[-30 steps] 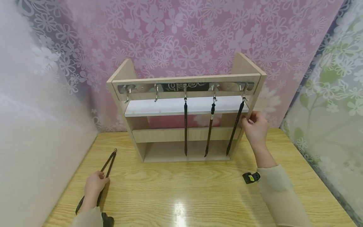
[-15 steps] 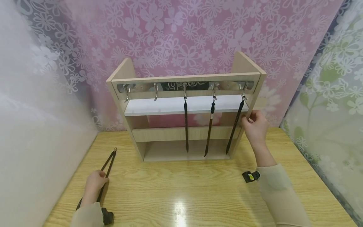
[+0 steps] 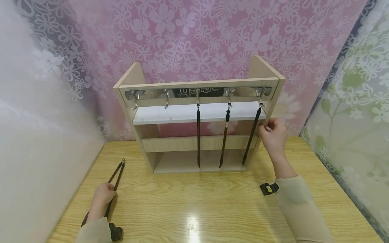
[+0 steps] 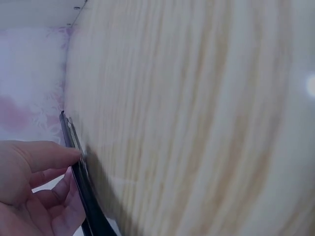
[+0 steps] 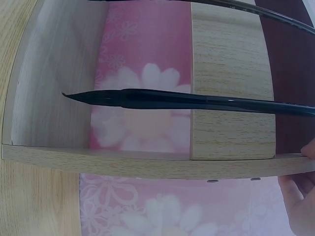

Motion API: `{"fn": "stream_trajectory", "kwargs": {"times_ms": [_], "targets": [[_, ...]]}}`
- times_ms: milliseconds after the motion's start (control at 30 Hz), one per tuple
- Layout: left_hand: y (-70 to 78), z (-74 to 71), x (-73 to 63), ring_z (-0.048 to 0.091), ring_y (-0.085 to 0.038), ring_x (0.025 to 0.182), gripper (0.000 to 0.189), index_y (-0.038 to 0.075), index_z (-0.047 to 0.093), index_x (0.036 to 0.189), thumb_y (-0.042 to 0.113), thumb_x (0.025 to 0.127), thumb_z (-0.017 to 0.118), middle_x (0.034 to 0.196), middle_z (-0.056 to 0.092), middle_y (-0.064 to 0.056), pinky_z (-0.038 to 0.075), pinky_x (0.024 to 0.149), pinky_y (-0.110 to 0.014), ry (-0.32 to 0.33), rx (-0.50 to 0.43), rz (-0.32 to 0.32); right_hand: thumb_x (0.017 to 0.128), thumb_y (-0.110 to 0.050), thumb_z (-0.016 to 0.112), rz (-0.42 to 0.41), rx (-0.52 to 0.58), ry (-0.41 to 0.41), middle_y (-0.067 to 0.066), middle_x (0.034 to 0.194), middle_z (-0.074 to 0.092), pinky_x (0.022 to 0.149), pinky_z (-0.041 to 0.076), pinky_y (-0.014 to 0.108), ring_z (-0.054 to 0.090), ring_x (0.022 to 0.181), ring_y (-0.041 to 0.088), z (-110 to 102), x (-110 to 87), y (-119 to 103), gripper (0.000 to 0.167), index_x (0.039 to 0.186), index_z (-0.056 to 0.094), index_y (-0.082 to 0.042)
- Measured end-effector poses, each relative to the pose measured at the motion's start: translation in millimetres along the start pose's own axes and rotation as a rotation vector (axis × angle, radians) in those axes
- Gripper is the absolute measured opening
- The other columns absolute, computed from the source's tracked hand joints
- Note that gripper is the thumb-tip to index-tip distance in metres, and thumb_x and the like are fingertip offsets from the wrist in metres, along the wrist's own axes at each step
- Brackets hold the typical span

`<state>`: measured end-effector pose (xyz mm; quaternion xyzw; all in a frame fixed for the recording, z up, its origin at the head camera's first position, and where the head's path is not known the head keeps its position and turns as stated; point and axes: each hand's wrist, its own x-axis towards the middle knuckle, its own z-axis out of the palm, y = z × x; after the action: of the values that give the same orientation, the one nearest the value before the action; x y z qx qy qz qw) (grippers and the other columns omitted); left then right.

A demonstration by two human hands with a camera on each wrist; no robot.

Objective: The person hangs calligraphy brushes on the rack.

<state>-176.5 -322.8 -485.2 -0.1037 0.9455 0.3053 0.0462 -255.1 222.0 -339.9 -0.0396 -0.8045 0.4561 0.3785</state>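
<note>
1. Pinching with the left hand (image 3: 103, 195), fingertips nearly together, at the two dark brushes (image 3: 120, 176) lying in a narrow V on the left of the tabletop (image 3: 170, 199); can't tell about gripping one or both.
2. Gripping the right side panel (image 5: 123, 163) of the rack (image 3: 170, 144) with the right hand (image 3: 275, 135), thumb against fingers, edge in between.
3. Best bet: brace the rack gently, separate the brushes, lift just one, and spare the tip from pressure.
4. Stay clear of the three hanging brushes (image 3: 226, 135) to avoid setting them swinging.
5. Can't read any brand. Can spot a white label (image 3: 226, 124) on the middle hanging brush, plus a yellow patch (image 3: 269, 190) near the right sleeve (image 3: 296, 202), both too small to read.
6. Wouldn't trust the white squiggles on the metal strip (image 3: 158, 93) as lettering; probably just reflected.
</note>
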Motion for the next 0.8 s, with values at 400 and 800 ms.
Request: {"fn": "stream_trajectory", "kwargs": {"times_ms": [400, 800], "targets": [[23.5, -3.2, -6.8, 0.052, -0.041, 0.088, 0.034, -0.015, 0.047, 0.107, 0.009, 0.083, 0.049, 0.102, 0.052, -0.03, 0.045, 0.068, -0.047, 0.101, -0.057, -0.029, 0.075, 0.001, 0.058, 0.004, 0.04, -0.012, 0.009, 0.077, 0.055, 0.068, 0.047, 0.01, 0.057, 0.077, 0.02, 1.2, 0.5, 2.6, 0.015, 0.085, 0.053, 0.01], [66.5, -6.6, -14.0, 0.054, -0.035, 0.088, 0.027, -0.007, 0.051, 0.109, 0.008, 0.086, 0.049, 0.1, 0.057, -0.025, 0.046, 0.068, -0.042, 0.386, -0.243, 0.034, 0.076, 0.002, 0.058, 0.011, 0.035, -0.016, 0.005, 0.076, 0.053, 0.07, 0.047, 0.011, 0.055, 0.077, 0.02, 0.6, 0.2, -0.2, 0.015, 0.086, 0.052, 0.01]]}}
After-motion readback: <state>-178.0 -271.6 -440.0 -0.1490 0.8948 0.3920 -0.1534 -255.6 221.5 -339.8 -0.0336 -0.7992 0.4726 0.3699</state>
